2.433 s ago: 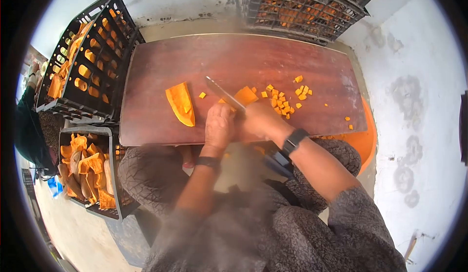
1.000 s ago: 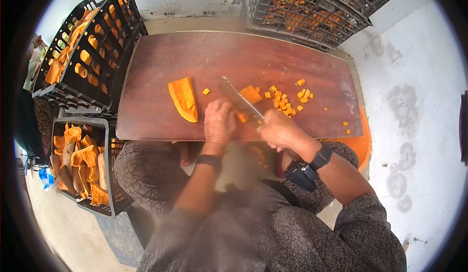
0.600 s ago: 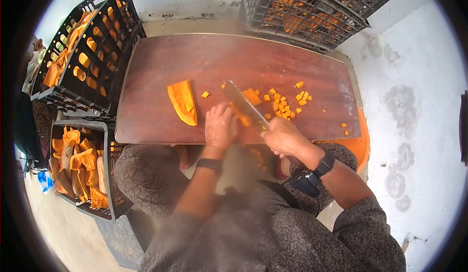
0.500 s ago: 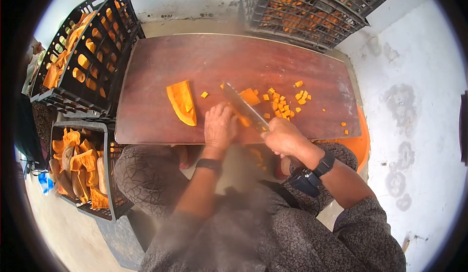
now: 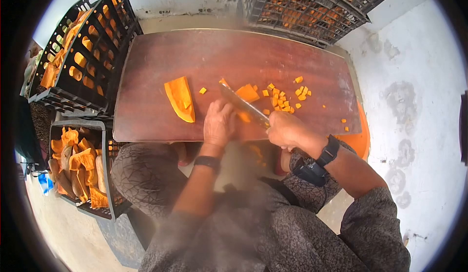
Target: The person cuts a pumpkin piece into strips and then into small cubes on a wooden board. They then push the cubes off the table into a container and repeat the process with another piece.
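My right hand [image 5: 287, 129] is wrapped round the handle of a broad kitchen knife [image 5: 241, 101], its blade slanting away to the upper left. Close to the blade's near side, my left hand [image 5: 219, 122] has curled fingers on a blurred orange piece of pumpkin [image 5: 243, 116]; the fingers partly hide it. Just beyond the blade lies a flat pumpkin slab [image 5: 248, 93]. Small pumpkin cubes [image 5: 280, 100] are scattered to its right. A large pumpkin wedge [image 5: 179, 99] rests left of my hands, with one loose cube [image 5: 203, 90] beside it.
The reddish board [image 5: 161, 52] spans the space before my knees. At left stand a black crate [image 5: 105, 52] of pumpkin pieces and a lower crate [image 5: 108, 174] of pumpkin chunks. Stacked crates [image 5: 312, 13] rise at the back right. An orange container edge [image 5: 363, 130] shows beneath the board.
The knife's angle has changed slightly, and my right forearm has shifted a little right. My left hand stays nearly in place. The whole view has moved slightly.
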{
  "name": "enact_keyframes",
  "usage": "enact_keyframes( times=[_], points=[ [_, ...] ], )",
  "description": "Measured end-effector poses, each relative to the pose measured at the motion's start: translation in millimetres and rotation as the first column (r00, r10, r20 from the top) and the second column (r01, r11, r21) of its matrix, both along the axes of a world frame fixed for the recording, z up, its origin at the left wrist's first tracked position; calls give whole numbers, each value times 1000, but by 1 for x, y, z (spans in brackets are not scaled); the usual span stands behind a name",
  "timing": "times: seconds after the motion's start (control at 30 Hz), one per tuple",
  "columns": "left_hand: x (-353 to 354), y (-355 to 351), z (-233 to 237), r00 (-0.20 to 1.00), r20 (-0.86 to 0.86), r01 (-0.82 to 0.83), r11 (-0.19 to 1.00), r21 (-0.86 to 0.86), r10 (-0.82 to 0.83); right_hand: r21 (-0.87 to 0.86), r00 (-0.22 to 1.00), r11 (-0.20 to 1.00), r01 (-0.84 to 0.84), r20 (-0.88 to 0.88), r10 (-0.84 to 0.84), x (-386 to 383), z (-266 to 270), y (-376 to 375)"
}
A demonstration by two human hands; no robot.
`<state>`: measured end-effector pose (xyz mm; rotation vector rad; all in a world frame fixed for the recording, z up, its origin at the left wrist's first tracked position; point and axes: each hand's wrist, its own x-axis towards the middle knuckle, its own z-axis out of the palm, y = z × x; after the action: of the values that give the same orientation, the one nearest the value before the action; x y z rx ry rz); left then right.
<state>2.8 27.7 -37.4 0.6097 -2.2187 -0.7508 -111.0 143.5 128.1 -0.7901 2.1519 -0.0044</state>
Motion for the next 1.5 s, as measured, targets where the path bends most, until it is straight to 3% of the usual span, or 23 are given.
enact_keyframes(
  times=[0.23,0.47,0.63,0.77,0.83,0.97,1.03,1.13,1.37,1.43,1.5],
  points=[
    [0,-2,0,1000,16,17,999,28,-17,82,994,991,-110,12,109,-6,-5,-11],
    [-3,-5,-2,1000,-5,24,1000,18,-24,98,999,995,-32,-29,35,-5,-33,-25],
    [-4,-4,-1,999,-20,32,999,9,-32,-9,992,999,-46,-118,44,-10,-52,-15],
    [-4,-3,2,999,-18,34,999,4,-34,-48,996,996,-79,-45,77,-7,-31,-20],
    [-3,-3,2,999,-17,34,999,-5,-34,-12,997,997,-71,41,71,-6,-19,-27],
    [-4,-3,1,999,13,29,1000,7,-29,120,998,991,-65,21,63,-7,-29,-42],
    [-4,-4,2,999,-6,49,999,19,-49,-133,922,936,-327,-264,284,-7,-59,-42],
    [-4,-4,1,998,-22,51,998,26,-50,-105,959,972,-210,-214,185,-6,-64,-57],
    [-1,-3,0,999,-19,26,1000,-16,-27,-139,938,952,-274,-258,233,-6,-70,-45],
    [-2,-2,-1,999,-31,19,999,-31,-20,-96,976,980,-176,-149,161,-3,-49,-41],
    [-5,-2,-4,999,-44,10,999,-42,-12,-82,978,983,-161,-148,148,-5,-46,-27]
  ],
)
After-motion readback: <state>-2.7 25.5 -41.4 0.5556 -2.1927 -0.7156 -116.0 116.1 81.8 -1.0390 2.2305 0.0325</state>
